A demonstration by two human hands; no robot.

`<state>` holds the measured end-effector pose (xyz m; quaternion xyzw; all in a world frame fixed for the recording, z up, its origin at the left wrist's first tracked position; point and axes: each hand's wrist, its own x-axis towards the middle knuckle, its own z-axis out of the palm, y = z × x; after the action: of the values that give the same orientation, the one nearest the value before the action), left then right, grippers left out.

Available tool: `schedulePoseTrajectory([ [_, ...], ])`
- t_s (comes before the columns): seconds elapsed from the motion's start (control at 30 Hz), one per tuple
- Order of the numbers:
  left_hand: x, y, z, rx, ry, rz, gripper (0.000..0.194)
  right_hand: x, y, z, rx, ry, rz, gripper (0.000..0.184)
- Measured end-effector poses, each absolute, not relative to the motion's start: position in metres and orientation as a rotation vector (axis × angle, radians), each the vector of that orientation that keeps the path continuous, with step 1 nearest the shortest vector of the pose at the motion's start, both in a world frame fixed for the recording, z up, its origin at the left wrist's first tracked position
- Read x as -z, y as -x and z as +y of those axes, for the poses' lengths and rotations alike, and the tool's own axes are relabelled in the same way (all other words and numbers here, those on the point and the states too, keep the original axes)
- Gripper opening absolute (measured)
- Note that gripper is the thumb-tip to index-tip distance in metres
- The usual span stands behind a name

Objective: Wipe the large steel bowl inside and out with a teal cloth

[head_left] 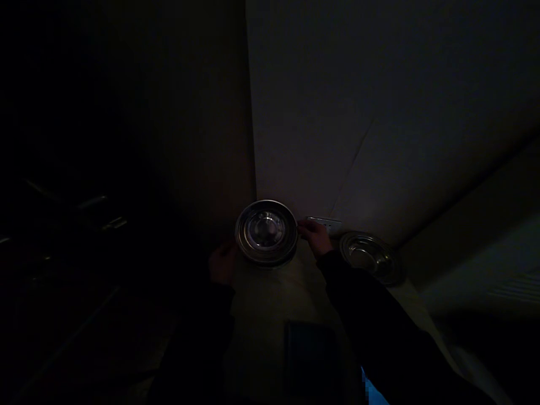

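Observation:
In the dim light, a round, shiny steel plate [266, 241] with a raised rim sits in the middle of the view, close to the wall. It looks stacked on something similar, though the dark hides how many pieces are there. My right hand [315, 237] pinches the plate's right edge. At its left edge is my left hand [222, 262], with fingers that seem closed on the rim; shadow covers much of them. More steel plates [369, 257] rest to the right, beyond my right forearm.
A pale wall [312, 124] rises behind the plates, with a socket strip [324, 221] low on it. On the light tabletop [270, 306] lies a dark rectangular object [312, 354]. Something blue [373, 389] shows at the bottom edge. The left side is nearly black.

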<state>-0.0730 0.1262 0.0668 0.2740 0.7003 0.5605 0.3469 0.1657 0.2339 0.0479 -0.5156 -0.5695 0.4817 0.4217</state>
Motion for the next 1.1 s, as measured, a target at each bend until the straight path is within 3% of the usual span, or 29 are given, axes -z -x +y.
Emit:
schedulePoseTrajectory([
  [0.7,-0.085,0.061,0.100,-1.551,-0.679,1.462,0.035,-0.088,-0.188,0.200,-1.280,1.162,-1.362,0.028],
  [0.83,-0.092,0.057,0.090,-1.560,-0.645,1.397,0.025,-0.091,-0.190,0.190,-1.318,1.154,-1.309,0.026],
  [0.93,-0.102,0.056,0.081,-1.604,-0.720,1.375,0.015,-0.094,-0.192,0.182,-1.341,1.138,-1.272,0.033],
  [1.1,-0.104,0.053,0.074,-1.566,-0.670,1.221,0.023,-0.103,-0.196,0.171,-1.346,1.104,-1.256,0.047],
])
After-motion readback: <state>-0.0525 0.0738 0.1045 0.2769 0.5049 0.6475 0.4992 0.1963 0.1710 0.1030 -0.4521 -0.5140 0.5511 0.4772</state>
